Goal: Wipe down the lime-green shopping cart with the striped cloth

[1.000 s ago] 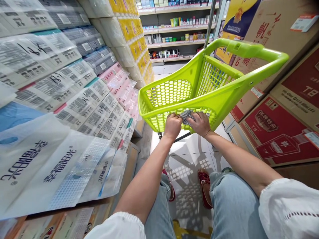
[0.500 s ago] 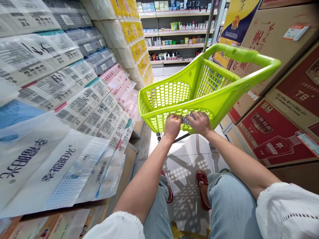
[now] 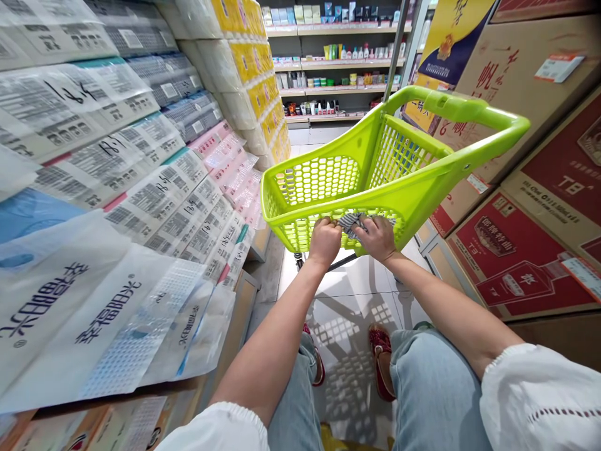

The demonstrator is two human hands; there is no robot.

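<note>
A lime-green plastic shopping cart (image 3: 310, 216) with lattice sides stands crosswise before me, its handle at the upper right. My left hand (image 3: 325, 241) is closed at the near lattice wall, fingers curled against the mesh; the fingertips are partly hidden. Just to its right, my right hand (image 3: 378, 238) presses a crumpled grey-and-white striped cloth (image 3: 348, 221) to the same wall. The cloth bunches between the two hands and shows past the right fingers. I cannot tell whether my left hand touches it.
Stacked plastic-wrapped packs (image 3: 136, 156) line the left side, beside yellow-and-white packages (image 3: 258, 81). Cardboard cartons (image 3: 526, 250) rise on the right. Shelves (image 3: 338, 62) with small bottles and boxes stand at the back. Tiled floor (image 3: 350, 307) lies below the cart.
My right hand has shifted slightly along the cart's side wall, and more of the striped cloth shows around it. My left hand has stayed nearly in place.
</note>
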